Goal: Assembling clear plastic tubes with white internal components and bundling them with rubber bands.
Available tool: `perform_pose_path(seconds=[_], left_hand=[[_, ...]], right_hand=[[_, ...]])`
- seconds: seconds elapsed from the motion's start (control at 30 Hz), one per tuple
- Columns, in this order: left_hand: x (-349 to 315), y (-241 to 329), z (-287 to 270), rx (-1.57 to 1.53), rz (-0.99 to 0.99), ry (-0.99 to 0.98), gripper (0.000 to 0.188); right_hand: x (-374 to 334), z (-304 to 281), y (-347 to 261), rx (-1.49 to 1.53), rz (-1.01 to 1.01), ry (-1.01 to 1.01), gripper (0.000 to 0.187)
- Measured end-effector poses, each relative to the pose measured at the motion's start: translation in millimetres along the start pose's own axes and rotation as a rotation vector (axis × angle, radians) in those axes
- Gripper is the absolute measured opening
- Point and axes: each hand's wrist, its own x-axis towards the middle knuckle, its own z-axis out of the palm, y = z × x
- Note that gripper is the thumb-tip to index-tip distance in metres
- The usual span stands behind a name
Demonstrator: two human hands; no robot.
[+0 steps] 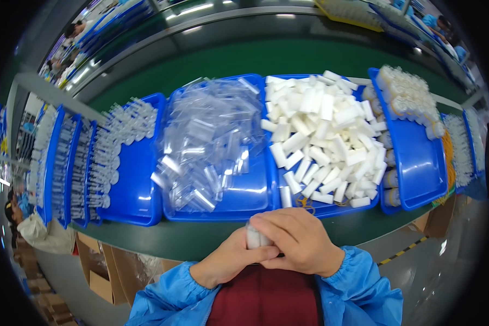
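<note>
Close to my body, both hands meet around a whitish cylindrical part point(257, 237) with a clear-looking surface. My left hand point(231, 259) is closed on it from the left and below. My right hand point(299, 242) curls over it from the right, its fingers on the upper end. Much of the part is hidden by my fingers, so its exact kind cannot be made out. Just beyond my hands are a blue tray point(250, 198) of loose clear plastic sleeves point(212, 125) and another heaped with white foam-like blocks point(315, 119). One white block point(286, 196) stands near my right hand.
On the left, a blue tray point(130, 187) holds rows of clear-stemmed parts point(133, 120), beside more filled trays. A tilted blue tray point(418, 168) with capped pieces point(405, 92) rests on the right. Cardboard boxes point(114, 271) stand below the green table point(185, 242). People work in the background.
</note>
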Motion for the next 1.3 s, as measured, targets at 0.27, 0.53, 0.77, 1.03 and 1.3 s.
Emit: perform_pose_path(seconds=[0.27, 0.53, 0.77, 1.03, 1.3], left_hand=[[5, -13, 3, 0.04, -0.016, 0.069, 0.036], [-3, -1, -9, 0.371, 0.329, 0.351, 0.018], [5, 8, -7, 0.522, 0.307, 0.412, 0.021], [31, 3, 5, 0.352, 0.658, 0.322, 0.025], [16, 31, 7, 0.309, 0.211, 0.021, 0.024]], right_hand=[[-18, 4, 5, 0.014, 0.035, -0.019, 0.064], [-24, -63, 33, -0.286, 0.32, -0.093, 0.021], [-27, -58, 39, -0.185, 0.385, -0.172, 0.015], [3, -33, 10, 0.425, 0.399, 0.037, 0.009], [7, -25, 12, 0.298, 0.307, 0.097, 0.054]])
